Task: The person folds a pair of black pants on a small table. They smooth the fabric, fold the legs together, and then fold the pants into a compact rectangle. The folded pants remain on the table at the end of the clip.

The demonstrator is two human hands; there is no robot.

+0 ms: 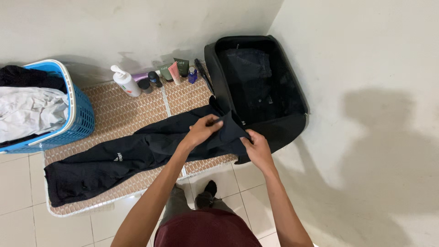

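Those black trousers (137, 158) lie stretched across the woven mat (137, 105), legs running toward the blue laundry basket (80, 114), waistband end right by the open black suitcase (260, 82). The left hand (201, 131) is pinching the waistband fabric, and the right hand (258, 148) has its fingers closed on the same end's edge. The cloth looks thin, floppy and a bit slick, so probably light and prone to sliding. Gripping at the waistband corners seems the sensible spot. Toiletry bottles (155, 77) line the wall.
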